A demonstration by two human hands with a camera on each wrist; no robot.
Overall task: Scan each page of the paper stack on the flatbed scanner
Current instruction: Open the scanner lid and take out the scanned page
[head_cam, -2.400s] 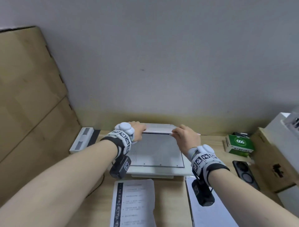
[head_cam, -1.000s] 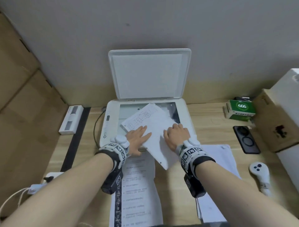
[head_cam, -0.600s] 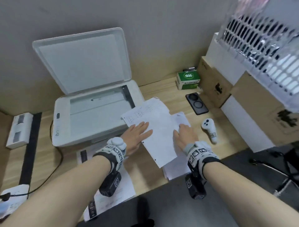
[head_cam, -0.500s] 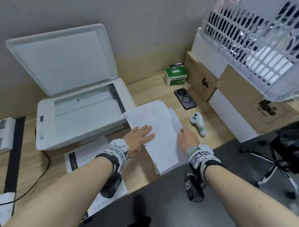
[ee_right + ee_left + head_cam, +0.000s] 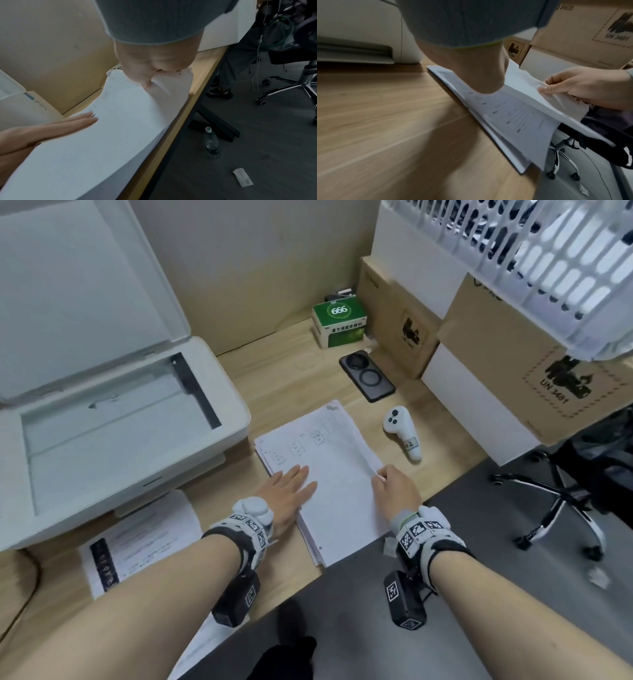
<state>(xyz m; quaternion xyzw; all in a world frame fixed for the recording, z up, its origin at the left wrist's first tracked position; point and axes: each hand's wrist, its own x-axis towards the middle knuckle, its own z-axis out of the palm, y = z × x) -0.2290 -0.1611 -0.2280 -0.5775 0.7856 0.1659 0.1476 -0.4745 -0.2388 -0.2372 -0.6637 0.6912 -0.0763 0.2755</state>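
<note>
The white flatbed scanner [image 5: 219, 419] sits at the left with its lid [image 5: 78, 296] raised and nothing on its glass [image 5: 113, 436]. The paper stack [image 5: 339, 501] lies on the desk to its right, reaching past the front edge. My left hand [image 5: 298, 481] lies flat on the stack's left side, fingers straight. My right hand [image 5: 380, 474] pinches the right edge of the top sheet. In the left wrist view that top sheet [image 5: 527, 83] is lifted off the stack [image 5: 513, 119] by the right hand [image 5: 573, 88]. In the right wrist view my thumb pinches the sheet [image 5: 163, 83].
A printed sheet [image 5: 144, 539] lies in front of the scanner. A green box [image 5: 339, 323], a black phone [image 5: 368, 374] and a white controller [image 5: 402, 433] lie behind the stack. Cardboard boxes [image 5: 507, 364] and a white basket [image 5: 548, 268] stand right. An office chair [image 5: 565, 491] stands beyond the desk edge.
The scanner lid went up, and both hands slid the page off the glass, rightward onto the stack. My right hand now pinches the sheet's right edge. The view swung right.
</note>
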